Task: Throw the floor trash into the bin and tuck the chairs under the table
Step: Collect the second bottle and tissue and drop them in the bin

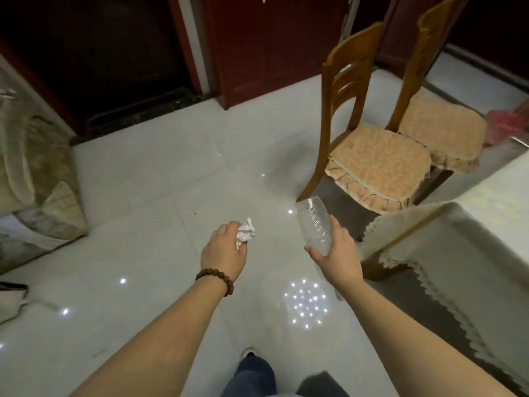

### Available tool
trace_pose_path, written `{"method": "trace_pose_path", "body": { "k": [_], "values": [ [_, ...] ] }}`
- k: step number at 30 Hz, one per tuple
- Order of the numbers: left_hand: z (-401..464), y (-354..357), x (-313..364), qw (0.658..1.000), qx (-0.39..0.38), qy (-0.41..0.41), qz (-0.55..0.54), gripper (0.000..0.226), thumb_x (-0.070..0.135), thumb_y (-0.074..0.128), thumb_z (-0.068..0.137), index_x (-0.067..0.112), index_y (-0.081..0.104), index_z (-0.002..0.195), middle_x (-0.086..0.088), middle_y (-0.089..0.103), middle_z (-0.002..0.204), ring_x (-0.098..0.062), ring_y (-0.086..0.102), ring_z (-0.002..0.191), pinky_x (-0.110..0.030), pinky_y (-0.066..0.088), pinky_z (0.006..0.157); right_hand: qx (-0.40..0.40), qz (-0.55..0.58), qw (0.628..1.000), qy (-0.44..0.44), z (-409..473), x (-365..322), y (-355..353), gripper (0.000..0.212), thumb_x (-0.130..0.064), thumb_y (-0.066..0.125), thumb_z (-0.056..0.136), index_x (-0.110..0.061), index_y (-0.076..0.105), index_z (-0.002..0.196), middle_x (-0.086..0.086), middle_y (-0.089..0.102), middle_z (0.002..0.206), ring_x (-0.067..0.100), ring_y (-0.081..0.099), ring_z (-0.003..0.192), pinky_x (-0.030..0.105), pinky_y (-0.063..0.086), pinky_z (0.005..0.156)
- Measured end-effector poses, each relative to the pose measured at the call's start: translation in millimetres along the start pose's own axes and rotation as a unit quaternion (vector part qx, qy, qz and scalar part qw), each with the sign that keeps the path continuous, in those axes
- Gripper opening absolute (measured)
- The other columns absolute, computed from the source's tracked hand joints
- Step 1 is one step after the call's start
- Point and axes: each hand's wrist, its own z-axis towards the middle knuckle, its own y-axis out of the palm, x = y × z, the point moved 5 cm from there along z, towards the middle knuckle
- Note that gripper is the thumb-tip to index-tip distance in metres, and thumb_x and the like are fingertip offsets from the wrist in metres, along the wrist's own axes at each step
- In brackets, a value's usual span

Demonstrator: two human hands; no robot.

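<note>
My left hand [224,250] grips a crumpled white paper ball [246,232] above the pale tiled floor. My right hand [337,253] holds a clear empty plastic bottle [313,224], its end pointing up and away from me. Two wooden chairs with orange cushions stand pulled out at the right: the nearer chair [369,156] and a second chair [438,124] behind it. The table [458,230], draped in a cream cloth with a scalloped edge, fills the right side. No bin is in view.
A covered piece of furniture [34,173] stands at the left. A dark doorway [114,67] and a red-brown door [272,44] lie ahead. A pink bag [503,124] sits at the far right. My feet [252,368] show at the bottom.
</note>
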Motion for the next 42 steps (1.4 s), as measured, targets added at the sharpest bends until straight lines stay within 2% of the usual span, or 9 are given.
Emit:
{"method": "trace_pose_path", "body": {
  "k": [3,7,13,19,27,36,42],
  "values": [
    [49,-16,-20,1.0,0.005,-0.011,-0.005,0.019,0.022,0.055,0.09,0.016,0.055,0.108,-0.004,0.06,0.102,-0.026,0.054,0.096,-0.035,0.047,0.066,-0.006,0.005,1.0,-0.01,46,-36,14,0.089,-0.045,0.07,0.077,-0.02,0.019,0.146,0.007,0.039,0.142,0.024,0.039,0.128,0.04,0.037,0.104],
    [118,-20,-41,1.0,0.007,-0.017,-0.013,0.019,0.021,0.055,0.09,0.017,0.056,0.108,-0.003,0.061,0.103,-0.025,0.055,0.096,-0.038,0.051,0.068,-0.008,-0.007,1.0,-0.021,113,-70,30,0.088,-0.045,0.068,0.078,-0.021,0.018,0.147,0.007,0.041,0.139,0.025,0.04,0.125,0.04,0.04,0.1],
    [260,-6,-58,1.0,0.002,-0.015,-0.01,0.021,0.021,0.056,0.09,0.017,0.056,0.111,-0.005,0.061,0.105,-0.025,0.056,0.094,-0.042,0.052,0.071,-0.001,-0.007,1.0,-0.027,250,-103,59,0.087,-0.045,0.068,0.079,-0.017,0.019,0.146,0.009,0.043,0.136,0.027,0.042,0.123,0.04,0.042,0.097],
    [437,-6,-44,1.0,-0.005,-0.009,0.004,0.023,0.019,0.057,0.087,0.015,0.056,0.109,-0.006,0.062,0.105,-0.028,0.055,0.099,-0.04,0.051,0.073,-0.004,0.019,1.0,-0.008,414,-137,62,0.087,-0.043,0.068,0.08,-0.017,0.018,0.147,0.01,0.038,0.143,0.028,0.037,0.13,0.041,0.038,0.103],
    [633,-10,-10,1.0,-0.021,0.011,-0.001,0.023,0.02,0.057,0.089,0.017,0.055,0.111,-0.004,0.06,0.106,-0.026,0.055,0.099,-0.039,0.051,0.074,0.016,0.031,0.999,0.01,589,-181,43,0.089,-0.039,0.071,0.078,-0.012,0.021,0.146,0.013,0.042,0.137,0.031,0.039,0.125,0.037,0.034,0.1],
    [870,30,8,0.996,-0.055,0.066,0.005,0.03,0.025,0.057,0.091,0.018,0.053,0.119,-0.005,0.06,0.109,-0.022,0.056,0.099,-0.033,0.048,0.076,0.048,0.044,0.994,0.083,792,-193,60,0.089,-0.039,0.071,0.078,-0.014,0.02,0.146,0.011,0.042,0.137,0.03,0.041,0.124,0.037,0.037,0.099],
    [1048,44,34,0.986,-0.094,0.136,0.028,0.029,0.02,0.059,0.087,0.014,0.055,0.116,-0.01,0.06,0.11,-0.03,0.055,0.101,-0.037,0.046,0.072,0.084,0.063,0.982,0.158,940,-207,53,0.091,-0.04,0.071,0.077,-0.014,0.019,0.147,0.012,0.042,0.138,0.03,0.041,0.125,0.039,0.039,0.1]
  ]
}}
